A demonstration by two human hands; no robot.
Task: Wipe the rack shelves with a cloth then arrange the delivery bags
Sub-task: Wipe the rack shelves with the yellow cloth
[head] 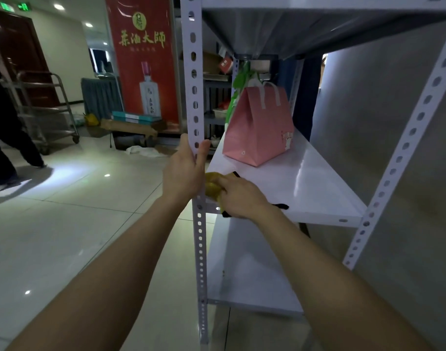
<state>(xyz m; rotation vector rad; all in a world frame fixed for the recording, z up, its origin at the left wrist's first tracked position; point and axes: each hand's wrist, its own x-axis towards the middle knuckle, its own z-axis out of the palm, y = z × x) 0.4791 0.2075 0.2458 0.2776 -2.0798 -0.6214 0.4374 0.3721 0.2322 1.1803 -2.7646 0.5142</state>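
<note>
A white metal rack stands in front of me, with a middle shelf [315, 188] and a lower shelf [244, 272]. My left hand [185, 168] grips the rack's front left post [195, 79], thumb on the inner side. My right hand [238, 196] holds a yellow cloth [212, 187] at the near left corner of the middle shelf. A pink delivery bag [260, 127] with white handles stands upright at the far end of that shelf. Behind it a green and white bag [238, 89] is partly hidden.
A grey wall [384, 138] runs along the rack's right side. A red banner [143, 62] stands past the rack, with boxes [134, 122] on the floor below it. At far left a person [4, 127] walks beside a metal trolley [49, 107]. Tiled floor [77, 219] lies to my left.
</note>
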